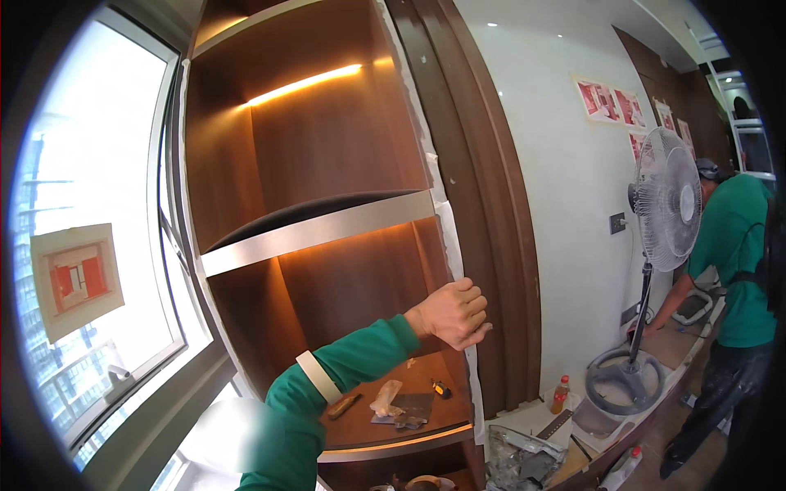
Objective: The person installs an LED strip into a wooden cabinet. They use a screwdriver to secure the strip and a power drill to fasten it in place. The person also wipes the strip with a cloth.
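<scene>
My left hand is closed in a fist at the right edge of the tall brown cabinet, its back toward me. It covers part of a white strip that runs down that edge. What its fingers hold, if anything, is hidden. My green-sleeved forearm, with a pale band round it, crosses in front of the lower shelf opening. On the shelf below lie crumpled clear plastic, a dark flat sheet, a yellow-and-black object and a brown-handled tool. My right hand is out of view.
An open window is on the left. To the right, a standing fan rises from a low bench holding a bottle and crumpled plastic sheeting. A person in green bends over the bench's far end.
</scene>
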The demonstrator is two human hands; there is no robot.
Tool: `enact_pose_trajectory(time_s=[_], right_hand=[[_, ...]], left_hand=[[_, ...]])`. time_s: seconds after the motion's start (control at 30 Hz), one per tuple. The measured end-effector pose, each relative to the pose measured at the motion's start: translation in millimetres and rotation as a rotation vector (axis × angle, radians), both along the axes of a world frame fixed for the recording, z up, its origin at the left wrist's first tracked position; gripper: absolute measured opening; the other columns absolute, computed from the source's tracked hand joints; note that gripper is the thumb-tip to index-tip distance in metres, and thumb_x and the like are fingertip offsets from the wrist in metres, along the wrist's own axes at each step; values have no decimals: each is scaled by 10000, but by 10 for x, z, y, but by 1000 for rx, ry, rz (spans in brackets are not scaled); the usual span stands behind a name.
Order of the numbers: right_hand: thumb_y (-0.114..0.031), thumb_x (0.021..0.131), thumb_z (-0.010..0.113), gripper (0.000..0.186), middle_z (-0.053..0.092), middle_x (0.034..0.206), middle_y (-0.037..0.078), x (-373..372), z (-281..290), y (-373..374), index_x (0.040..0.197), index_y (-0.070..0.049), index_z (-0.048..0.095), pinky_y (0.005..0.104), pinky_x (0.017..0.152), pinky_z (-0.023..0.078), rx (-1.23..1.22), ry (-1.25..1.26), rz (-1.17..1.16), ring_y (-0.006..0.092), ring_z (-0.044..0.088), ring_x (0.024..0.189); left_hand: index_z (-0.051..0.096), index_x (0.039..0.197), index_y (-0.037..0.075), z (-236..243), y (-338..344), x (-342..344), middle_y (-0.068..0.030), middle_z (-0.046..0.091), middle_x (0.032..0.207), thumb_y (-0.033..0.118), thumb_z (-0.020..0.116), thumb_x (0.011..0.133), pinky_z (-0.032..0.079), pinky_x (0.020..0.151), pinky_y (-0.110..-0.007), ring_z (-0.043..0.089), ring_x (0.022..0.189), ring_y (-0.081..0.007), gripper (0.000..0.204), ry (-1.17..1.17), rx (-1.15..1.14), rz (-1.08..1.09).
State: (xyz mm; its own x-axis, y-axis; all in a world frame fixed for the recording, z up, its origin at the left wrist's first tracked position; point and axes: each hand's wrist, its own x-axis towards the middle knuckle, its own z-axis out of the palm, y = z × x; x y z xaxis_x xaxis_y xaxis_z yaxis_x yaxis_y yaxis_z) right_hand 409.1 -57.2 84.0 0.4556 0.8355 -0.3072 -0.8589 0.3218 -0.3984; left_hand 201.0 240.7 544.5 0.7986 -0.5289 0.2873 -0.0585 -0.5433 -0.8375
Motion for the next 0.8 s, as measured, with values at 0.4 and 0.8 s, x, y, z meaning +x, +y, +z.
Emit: enact_pose_trajectory(time_s=[0.4, 0.8], right_hand=[[-373, 919, 555, 363, 581, 912, 70, -74, -201, -315, 1153, -100, 507, 329, 642, 467, -52, -5, -125, 166, 531, 691], [-366, 922, 550, 362, 584, 915, 75, 84, -712, -804, 1166, -102, 503, 331, 636, 474, -4, -4, -233, 166, 534, 683]], left_hand=[[511, 578, 98, -86, 41, -12, -51, 447, 647, 229, 660, 717, 361, 622, -344, 468, 618, -221, 242, -80, -49, 26], [580, 772, 41, 39, -284, -429, -101, 564, 771, 124, 730, 650, 480, 764, -404, 586, 785, -313, 211, -471, -77, -168]])
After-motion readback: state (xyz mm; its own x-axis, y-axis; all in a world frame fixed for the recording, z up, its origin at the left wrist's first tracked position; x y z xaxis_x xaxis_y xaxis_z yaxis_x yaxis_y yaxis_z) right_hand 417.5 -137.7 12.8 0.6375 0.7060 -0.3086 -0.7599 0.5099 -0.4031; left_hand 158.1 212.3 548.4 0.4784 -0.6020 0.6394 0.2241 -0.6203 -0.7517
